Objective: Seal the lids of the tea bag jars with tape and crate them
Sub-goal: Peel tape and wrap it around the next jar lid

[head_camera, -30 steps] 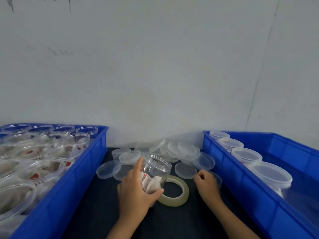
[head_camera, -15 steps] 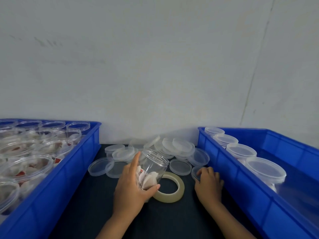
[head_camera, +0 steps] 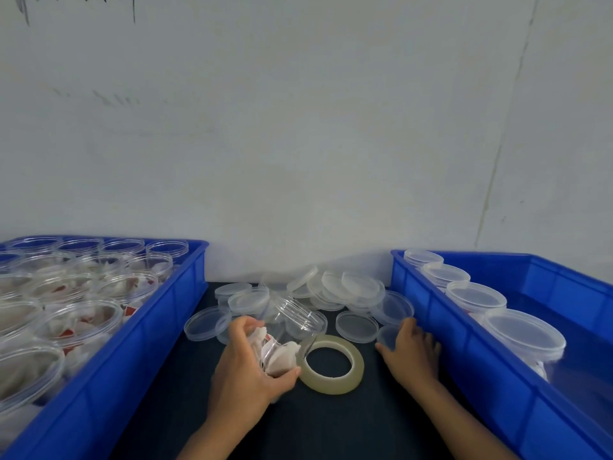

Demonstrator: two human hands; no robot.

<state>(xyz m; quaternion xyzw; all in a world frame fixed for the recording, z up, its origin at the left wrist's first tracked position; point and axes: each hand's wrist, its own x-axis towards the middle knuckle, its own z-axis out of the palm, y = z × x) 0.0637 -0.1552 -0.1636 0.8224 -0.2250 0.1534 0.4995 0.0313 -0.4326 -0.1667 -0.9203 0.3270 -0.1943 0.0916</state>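
My left hand [head_camera: 245, 373] grips a clear, lidless jar [head_camera: 292, 330] holding white tea bags, tilted away from me over the dark table. A roll of clear tape [head_camera: 331, 363] lies flat just right of the jar. My right hand [head_camera: 409, 350] rests on a loose clear lid [head_camera: 388, 335] beside the right crate, its fingers curled over the lid's edge. A heap of loose lids [head_camera: 345, 287] lies behind against the wall.
A blue crate [head_camera: 159, 327] on the left is full of open jars with tea bags. On the right, a second blue crate [head_camera: 464, 353] holds a row of lidded jars [head_camera: 524, 330]. A white wall stands close behind the table.
My left index finger has curled down onto the jar. My right hand has slid right from beside the tape roll to a lid next to the right crate.
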